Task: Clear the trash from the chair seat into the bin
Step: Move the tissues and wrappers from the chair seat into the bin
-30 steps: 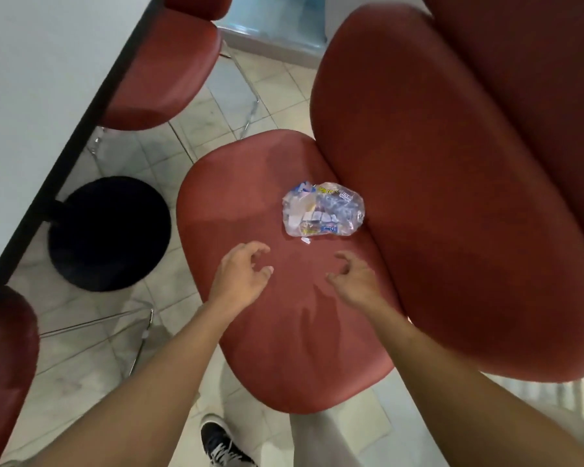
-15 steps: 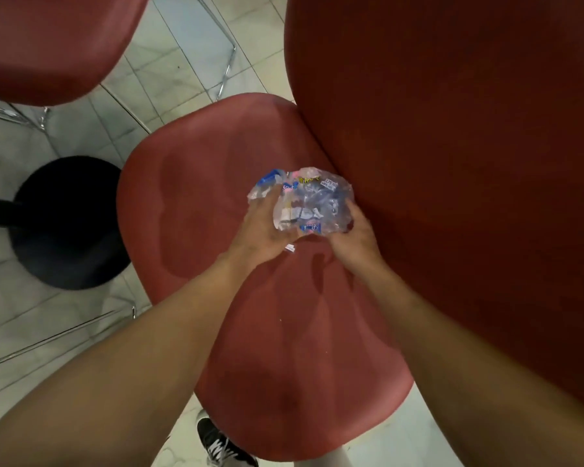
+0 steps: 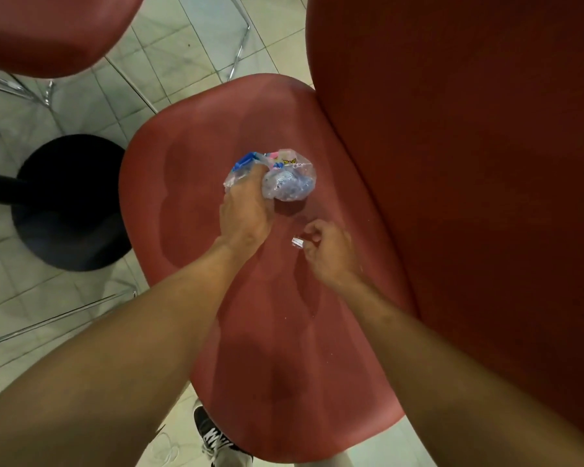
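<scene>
- A pale tiled floor (image 3: 189, 38) with red chairs on thin metal legs sets the scene; no bin shows anywhere in this view, so the drop-off point lies outside the picture.
- The left hand (image 3: 245, 210) is closed over the near-left side of a crumpled clear plastic bag (image 3: 285, 180) full of printed wrappers. The fingers are dug into the plastic, which bunches the loose wrappers into one wad and should let them travel in a single carry.
- The right hand (image 3: 327, 252) sits just beside the left hand, apart from the bag, with its fingers pinched on a small white scrap (image 3: 297, 242) (likely a stray piece that fell out of the bundle). A fingertip pinch suits something that thin and flat.
- Both pieces of trash are low over the middle of the red chair seat (image 3: 189, 203); whether the bag touches it or is just lifted I cannot tell.
- The chair back (image 3: 469, 163) rises close on the right, which would explain the arms coming in from the open front edge.
- Farther out stand a black round base (image 3: 68, 203) and a second red chair (image 3: 48, 32).
</scene>
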The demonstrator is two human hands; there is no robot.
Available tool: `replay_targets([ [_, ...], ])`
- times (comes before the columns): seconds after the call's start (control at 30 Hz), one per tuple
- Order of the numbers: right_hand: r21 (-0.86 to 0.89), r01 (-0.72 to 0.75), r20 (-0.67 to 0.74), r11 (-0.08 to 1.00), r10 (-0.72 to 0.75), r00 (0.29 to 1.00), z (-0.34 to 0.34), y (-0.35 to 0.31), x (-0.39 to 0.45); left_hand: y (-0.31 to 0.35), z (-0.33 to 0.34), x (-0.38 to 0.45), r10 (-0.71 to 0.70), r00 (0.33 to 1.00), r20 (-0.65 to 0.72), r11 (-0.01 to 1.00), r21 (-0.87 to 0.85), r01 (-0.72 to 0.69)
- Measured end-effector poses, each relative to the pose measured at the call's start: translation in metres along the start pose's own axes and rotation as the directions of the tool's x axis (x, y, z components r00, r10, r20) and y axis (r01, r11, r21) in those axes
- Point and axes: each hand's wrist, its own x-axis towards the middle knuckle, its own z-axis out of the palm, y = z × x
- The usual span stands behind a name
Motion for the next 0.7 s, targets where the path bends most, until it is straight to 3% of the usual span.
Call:
replay_targets([
  [0.07, -0.099, 0.007, 0.041, 0.995, -0.003, 0.999, 0.009, 0.005, 0.001, -0.008, -0.007, -0.004, -0.014, 1.0, -0.025, 1.0, 0.005, 0.014],
  [0.2, -0.136, 0.023, -0.041, 0.99, -0.029, 0.999, 0.017, 0.005, 0.006, -0.026, -0.014, -0.017, -0.082, 0.996, -0.044, 0.997, -0.004, 0.082],
  [0.33, -0.199, 0.05, -0.013, 0.979, -0.054, 0.998, 0.019, 0.003, 0.01, -0.036, -0.022, -0.034, -0.123, 0.99, -0.069, 0.991, -0.062, 0.119],
  [0.57, -0.135, -0.052, 0.029, 0.989, 0.057, 0.998, 0.019, -0.011, -0.014, -0.042, -0.04, -0.074, -0.213, 0.974, -0.078, 0.968, -0.153, 0.2],
  [0.7, -0.089, -0.044, 0.017, 0.995, 0.045, 0.999, 0.015, -0.03, -0.05, -0.045, -0.064, -0.11, -0.272, 0.96, -0.069, 0.947, -0.199, 0.254],
])
